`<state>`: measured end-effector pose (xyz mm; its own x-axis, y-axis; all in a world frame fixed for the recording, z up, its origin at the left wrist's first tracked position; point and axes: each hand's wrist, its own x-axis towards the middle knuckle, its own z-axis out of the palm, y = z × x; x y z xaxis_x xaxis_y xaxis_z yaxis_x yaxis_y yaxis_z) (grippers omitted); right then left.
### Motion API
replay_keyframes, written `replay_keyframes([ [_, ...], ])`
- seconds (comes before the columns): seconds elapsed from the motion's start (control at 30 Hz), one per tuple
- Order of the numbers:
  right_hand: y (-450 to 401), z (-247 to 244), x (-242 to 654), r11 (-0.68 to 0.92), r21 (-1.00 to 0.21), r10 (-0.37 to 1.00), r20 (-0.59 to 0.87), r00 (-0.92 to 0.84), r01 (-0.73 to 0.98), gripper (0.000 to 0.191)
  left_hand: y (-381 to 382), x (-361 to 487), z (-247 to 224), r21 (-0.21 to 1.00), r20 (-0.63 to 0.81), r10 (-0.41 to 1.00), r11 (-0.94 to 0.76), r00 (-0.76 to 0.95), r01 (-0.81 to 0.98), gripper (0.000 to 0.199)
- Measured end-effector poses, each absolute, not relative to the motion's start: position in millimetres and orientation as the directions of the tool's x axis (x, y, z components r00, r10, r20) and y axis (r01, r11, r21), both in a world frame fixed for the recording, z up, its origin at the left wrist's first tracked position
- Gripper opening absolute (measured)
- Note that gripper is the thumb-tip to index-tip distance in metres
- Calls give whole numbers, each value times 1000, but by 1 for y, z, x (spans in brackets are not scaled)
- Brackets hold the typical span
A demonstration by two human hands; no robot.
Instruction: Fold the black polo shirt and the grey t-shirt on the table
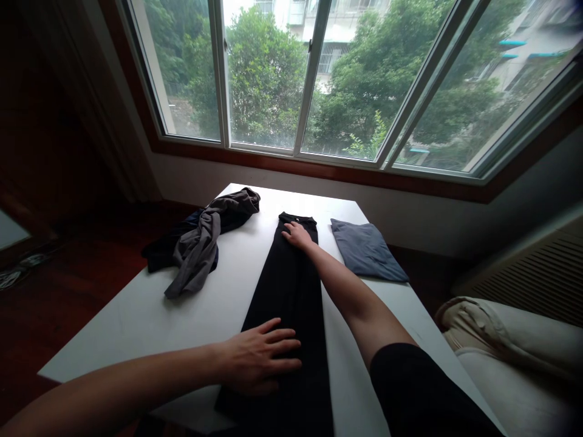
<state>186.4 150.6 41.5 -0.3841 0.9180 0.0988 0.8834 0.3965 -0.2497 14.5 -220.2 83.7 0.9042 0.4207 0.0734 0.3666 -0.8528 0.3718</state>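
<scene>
Black trousers (291, 285) lie lengthwise down the middle of a white table (182, 328), the waistband at the far end and the legs towards me. My left hand (262, 357) rests flat on the lower legs, fingers spread and pointing right. Near the waistband, my right hand (297, 234) lies on the cloth with its fingers apart. Neither hand grips anything. A folded blue-grey garment (367, 249) is to the right of the trousers. On the left sits a loose heap of clothes, with a grey garment (198, 249) over black ones.
The heap hangs partly over the table's left edge. Beyond the table are a wall and a wide window (296, 149). Beige padded cushions or bedding (514, 340) stand at the right, below a slatted panel (542, 267). Cables (22, 270) lie on the dark red floor at the left.
</scene>
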Motion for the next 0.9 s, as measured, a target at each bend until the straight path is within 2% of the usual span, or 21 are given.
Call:
replay_keyframes([
  [0.07, 148, 30, 182, 386, -217, 918, -1, -396, 897, 63, -221, 14, 81, 409, 51, 384, -850, 922, 332, 64],
  [0.17, 148, 23, 176, 335, -193, 937, -32, -347, 922, 65, -224, 17, 81, 443, 32, 365, -839, 930, 314, 65],
  [0.27, 150, 26, 167, 356, -149, 934, 50, -352, 923, 58, -227, 21, 82, 415, 46, 346, -860, 937, 297, 61],
  [0.37, 153, 31, 156, 496, -99, 863, 165, -478, 863, 45, -228, 25, 79, 338, 68, 325, -897, 943, 285, 58],
  [0.47, 162, 30, 148, 540, -132, 841, 127, -527, 831, 47, -227, 27, 75, 277, 84, 311, -920, 947, 277, 58],
  [0.63, 189, 25, 147, 521, -171, 849, -2, -529, 837, 54, -220, 30, 72, 286, 76, 292, -922, 953, 260, 57],
  [0.8, 201, 24, 149, 508, -189, 858, 20, -514, 841, 53, -209, 44, 79, 310, 91, 256, -926, 962, 217, 57],
  [0.9, 196, 32, 147, 492, -167, 871, 89, -484, 854, 53, -203, 51, 84, 359, 67, 276, -903, 959, 235, 58],
])
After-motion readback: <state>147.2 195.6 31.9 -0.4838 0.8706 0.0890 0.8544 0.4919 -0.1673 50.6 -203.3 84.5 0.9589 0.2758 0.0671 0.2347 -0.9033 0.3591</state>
